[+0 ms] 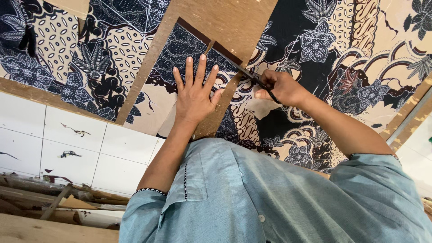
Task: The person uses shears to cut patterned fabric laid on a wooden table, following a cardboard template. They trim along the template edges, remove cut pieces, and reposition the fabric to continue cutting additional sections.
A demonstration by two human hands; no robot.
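Scissors (245, 72), dark and slim, sit in the right hand (281, 87) in the head view, the only one there is. The fingers (265, 94) of that hand are curled shut around the handles, and the blades run up and away from them toward the upper left, their long axis slanting along the edge of a brown paper pattern (225, 22). How far the blades themselves are apart cannot be told.

The left hand (194, 92) lies flat, fingers spread wide and holding nothing, pressed down on the paper pattern and the batik cloth (342, 58) just beside the blades. The blade tips lie just right of the spread fingertips, near them but apart; the cut line passes between the two hands, and the right hand is the nearer to it.

The cloth, dark blue and cream with flowers and leaves, covers the bench beyond both hands. Nearer than the wrists is the person's light blue shirt (270, 198); left of the left forearm are white floor tiles (67, 139) and a heap of rolled paper (58, 202).
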